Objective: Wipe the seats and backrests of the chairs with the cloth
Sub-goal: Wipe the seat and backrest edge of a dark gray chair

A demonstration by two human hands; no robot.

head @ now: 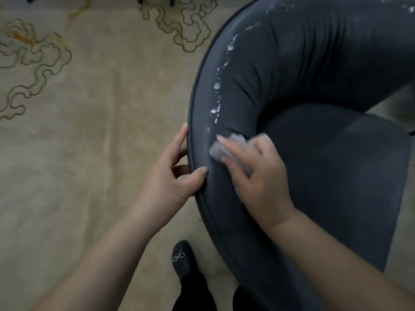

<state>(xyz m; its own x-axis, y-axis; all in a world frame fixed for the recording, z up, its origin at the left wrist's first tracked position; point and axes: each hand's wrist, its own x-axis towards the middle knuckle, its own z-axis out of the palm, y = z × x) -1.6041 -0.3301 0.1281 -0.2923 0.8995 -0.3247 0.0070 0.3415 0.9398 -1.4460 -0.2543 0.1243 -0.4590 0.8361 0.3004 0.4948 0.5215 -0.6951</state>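
On the curved backrest [292,70] of a dark grey upholstered chair [336,176], the right hand [258,176] presses a small grey cloth [221,149] against the fabric, fingers curled over it so that only its front edge shows beyond the fingertips. White smears [217,86] run in a broken line up the backrest above the cloth, with more specks near the top of the view. Just beside it, the left hand [173,173] grips the piped outer rim of the backrest, thumb lying on the upper surface and fingers wrapped round the outside edge. Below the backrest lies the seat [332,158], the same grey. Under the chair spreads a beige carpet [89,131] with dark outlined cloud shapes. 1 dark shoe [183,259] with a studded bow stands on the carpet between the forearms.
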